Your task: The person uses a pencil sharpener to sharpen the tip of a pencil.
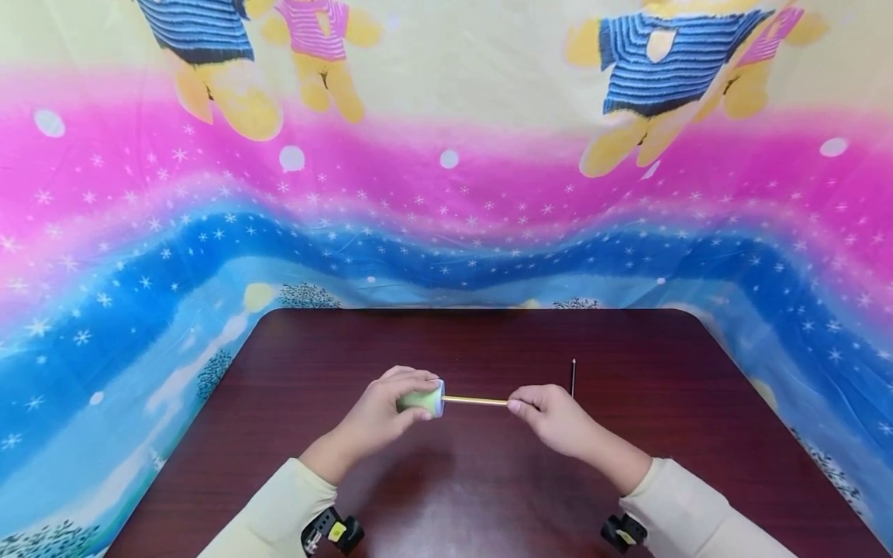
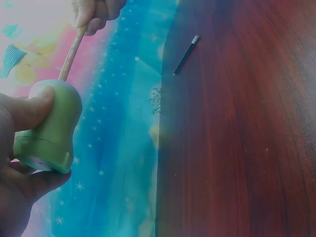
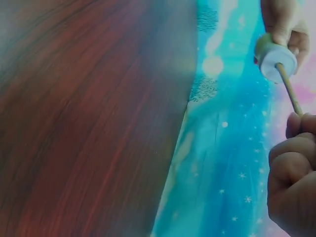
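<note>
My left hand (image 1: 393, 403) grips a green pencil sharpener (image 2: 54, 116) with a pale, whitish end, thumb and fingers wrapped about its body. A yellowish pencil (image 1: 476, 401) runs from the middle of that pale end, its tip hidden inside. At the pencil's other end, my right hand (image 1: 554, 415) pinches it between thumb and curled fingers. Both hands are over the table, with the pencil nearly level between them in the head view. The right wrist view shows the pencil (image 3: 289, 89) entering the sharpener's round white face (image 3: 279, 64).
A dark pencil (image 1: 574, 377) lies on the dark red-brown table (image 1: 446, 496), just beyond my right hand. Behind the table hangs a cloth (image 1: 446, 194) printed with bears and snowflakes. Each sleeve has a small black camera (image 1: 623, 532) near the wrist.
</note>
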